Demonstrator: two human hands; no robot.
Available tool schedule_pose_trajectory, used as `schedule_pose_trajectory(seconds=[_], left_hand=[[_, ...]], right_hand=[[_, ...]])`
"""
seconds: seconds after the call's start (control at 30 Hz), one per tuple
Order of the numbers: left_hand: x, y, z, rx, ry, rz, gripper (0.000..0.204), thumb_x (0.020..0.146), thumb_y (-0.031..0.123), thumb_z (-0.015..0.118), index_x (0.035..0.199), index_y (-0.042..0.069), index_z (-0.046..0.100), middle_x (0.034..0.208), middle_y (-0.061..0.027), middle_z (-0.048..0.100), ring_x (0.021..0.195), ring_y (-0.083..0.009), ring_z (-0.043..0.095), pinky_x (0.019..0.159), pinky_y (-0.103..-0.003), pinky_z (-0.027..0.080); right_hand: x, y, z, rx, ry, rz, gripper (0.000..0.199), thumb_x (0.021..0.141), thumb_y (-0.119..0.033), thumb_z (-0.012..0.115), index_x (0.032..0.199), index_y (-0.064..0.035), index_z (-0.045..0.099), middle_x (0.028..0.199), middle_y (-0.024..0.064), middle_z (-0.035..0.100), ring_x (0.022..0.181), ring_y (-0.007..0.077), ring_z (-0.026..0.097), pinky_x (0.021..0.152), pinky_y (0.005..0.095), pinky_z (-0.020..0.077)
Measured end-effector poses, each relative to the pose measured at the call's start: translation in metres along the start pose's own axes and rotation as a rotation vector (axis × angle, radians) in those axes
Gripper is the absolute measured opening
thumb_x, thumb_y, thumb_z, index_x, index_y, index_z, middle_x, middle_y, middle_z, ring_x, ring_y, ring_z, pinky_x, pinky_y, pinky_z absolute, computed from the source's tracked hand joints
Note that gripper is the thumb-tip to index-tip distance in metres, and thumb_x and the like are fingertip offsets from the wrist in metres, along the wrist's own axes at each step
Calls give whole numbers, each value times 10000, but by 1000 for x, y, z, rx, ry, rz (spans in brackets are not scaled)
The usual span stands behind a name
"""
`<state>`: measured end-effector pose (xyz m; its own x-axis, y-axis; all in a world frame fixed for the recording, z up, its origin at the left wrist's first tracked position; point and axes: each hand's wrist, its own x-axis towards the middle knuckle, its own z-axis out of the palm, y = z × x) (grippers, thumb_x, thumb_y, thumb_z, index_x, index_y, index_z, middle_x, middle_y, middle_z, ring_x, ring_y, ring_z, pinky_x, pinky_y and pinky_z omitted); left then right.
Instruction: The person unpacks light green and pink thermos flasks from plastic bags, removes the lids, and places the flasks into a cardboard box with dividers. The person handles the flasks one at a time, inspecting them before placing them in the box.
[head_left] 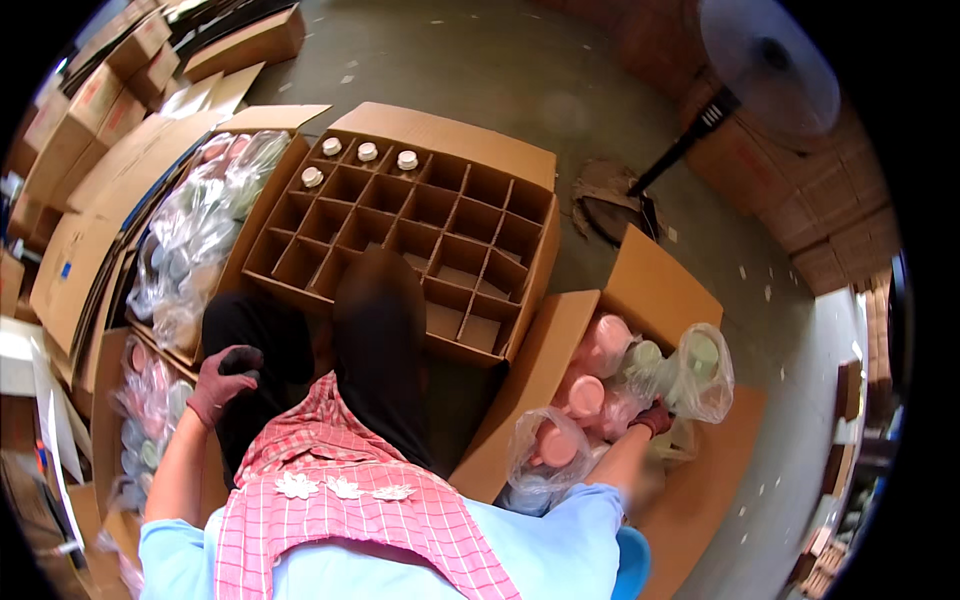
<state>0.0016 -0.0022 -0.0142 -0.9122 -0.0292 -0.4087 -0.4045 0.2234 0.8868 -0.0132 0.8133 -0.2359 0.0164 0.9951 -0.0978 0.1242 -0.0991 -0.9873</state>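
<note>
fingers of right hand point(655, 417) grip a plastic-wrapped bottle point(700, 372); left hand point(222, 383) fingers curl on a dark-clad knee point(262, 335).

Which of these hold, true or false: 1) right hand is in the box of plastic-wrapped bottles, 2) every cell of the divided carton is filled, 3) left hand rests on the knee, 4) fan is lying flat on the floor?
1) True: the right hand reaches into the open cardboard box of clear-plastic-wrapped pink bottles.
2) False: the brown divided cardboard carton holds only four white-capped bottles in its far-left corner cells; the rest look empty.
3) True: the gloved left hand rests on the black-trousered knee.
4) False: the pedestal fan stands on its base.
</note>
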Motion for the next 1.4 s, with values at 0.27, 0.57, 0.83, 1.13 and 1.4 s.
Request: schedule_pose_trajectory(seconds=[0.27, 0.57, 0.83, 1.13, 1.4], left_hand=[[-12, 8, 2, 39, 32, -67, 400, 656, -24, 677, 1047, 31, 608, 938, -30, 632, 789, -100, 580, 672, -240, 489], [-9, -1, 0, 45, 21, 0, 402, 668, -29, 657, 1062, 39, 611, 917, -16, 626, 789, -102, 575, 711, -235, 485], [-20, -4, -8, -35, -83, 45, 425, 682, -11, 675, 1097, 18, 592, 983, -28, 620, 861, -107, 572, 772, -243, 475], [-61, -32, -34, -405, -8, 153, 440, 694, 22, 669, 1124, 17, 576, 1064, -90, 630, 940, -178, 610, 796, -296, 510], [-105, -87, -53, -860, 58, 207, 355, 781, 44, 609, 1134, 45, 574, 1060, -113, 635, 824, -211, 655, 712, -314, 543]], right_hand=[[-19, 2, -4, -1868, -299, -466, 343, 963, -244, 371, 1250, -133, 521, 1174, 132, 588, 972, 188, 612, 776, 310, 497], [-36, 31, -50, -1912, -555, -590, 304, 817, -285, 618, 1067, -111, 616, 1110, 70, 632, 946, 184, 624, 754, 310, 506], [-204, -26, -13, 428, -285, -220, 235, 738, 7, 639, 973, 4, 637, 992, 112, 654, 899, 211, 624, 768, 320, 498], [-451, -10, -42, 59, -1377, 26, 156, 791, 14, 637, 941, -25, 658, 940, 44, 670, 882, 120, 594, 829, 243, 451], [-465, -21, -21, 28, -1522, -27, 154, 789, 31, 621, 932, -7, 662, 939, 60, 676, 839, 113, 601, 788, 228, 471]])
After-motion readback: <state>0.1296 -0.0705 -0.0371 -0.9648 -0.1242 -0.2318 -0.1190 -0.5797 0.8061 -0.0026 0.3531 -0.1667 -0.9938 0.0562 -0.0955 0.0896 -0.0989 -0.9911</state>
